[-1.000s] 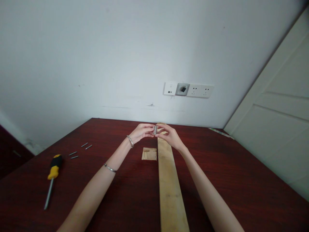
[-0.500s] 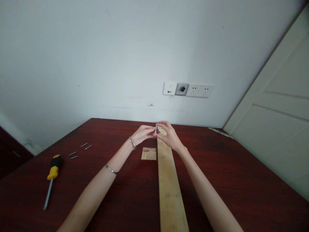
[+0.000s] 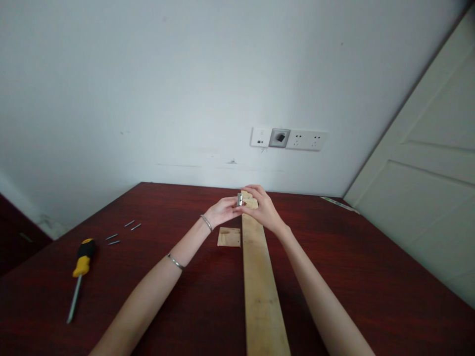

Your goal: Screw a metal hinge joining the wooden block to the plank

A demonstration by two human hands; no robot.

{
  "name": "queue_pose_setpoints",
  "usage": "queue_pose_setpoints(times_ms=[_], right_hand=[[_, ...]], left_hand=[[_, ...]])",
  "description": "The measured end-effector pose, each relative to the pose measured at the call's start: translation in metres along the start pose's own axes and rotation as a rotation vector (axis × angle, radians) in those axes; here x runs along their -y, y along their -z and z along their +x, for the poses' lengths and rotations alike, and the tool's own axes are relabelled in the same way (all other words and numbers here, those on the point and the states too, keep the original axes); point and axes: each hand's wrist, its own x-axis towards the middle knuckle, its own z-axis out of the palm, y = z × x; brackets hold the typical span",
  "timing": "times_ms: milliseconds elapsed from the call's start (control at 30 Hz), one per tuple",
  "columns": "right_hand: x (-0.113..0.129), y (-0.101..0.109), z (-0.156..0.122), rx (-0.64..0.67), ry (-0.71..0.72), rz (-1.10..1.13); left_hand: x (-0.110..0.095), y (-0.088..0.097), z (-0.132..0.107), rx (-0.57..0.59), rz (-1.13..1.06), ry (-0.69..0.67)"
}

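Over the far end of a long wooden board [image 3: 261,277], a small silver metal bracket [image 3: 239,200] with dark holes is held up between both hands. My left hand [image 3: 222,210] grips it from the left, its fingers partly behind the metal. From the right, my right hand [image 3: 261,207] curls around it, thumb at its lower edge and fingertips near its top. A small square wood piece [image 3: 229,237] lies left of the board, below the hands.
At the left lie a yellow-and-black screwdriver [image 3: 80,269] and several screws [image 3: 112,237] on the dark red table [image 3: 178,311]. A thin patterned strip [image 3: 339,204] rests at the far right edge. Behind stands a white wall with sockets [image 3: 306,140]; a white door [image 3: 426,163] is at right.
The bracket has turned so that its flat face with holes shows. My left hand has shifted slightly right and down; my right hand has barely moved.
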Motion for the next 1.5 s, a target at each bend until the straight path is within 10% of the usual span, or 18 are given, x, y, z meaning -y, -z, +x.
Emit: queue_pose_setpoints(times_ms=[400,800,1067,1500], right_hand=[[-0.002,0.007,0.000,-0.003,-0.065,0.255],[0.006,0.001,0.003,-0.157,-0.154,0.082],[-0.006,-0.018,0.001,-0.031,-0.481,0.241],[-0.003,-0.007,0.004,-0.061,-0.597,0.373]], left_hand=[[0.002,-0.003,-0.006,0.106,-0.030,-0.029],[0.003,-0.004,-0.001,-0.104,0.139,-0.161],[0.009,0.002,0.002,-0.230,0.305,-0.312],[-0.014,0.000,-0.010,0.083,0.713,-0.326]])
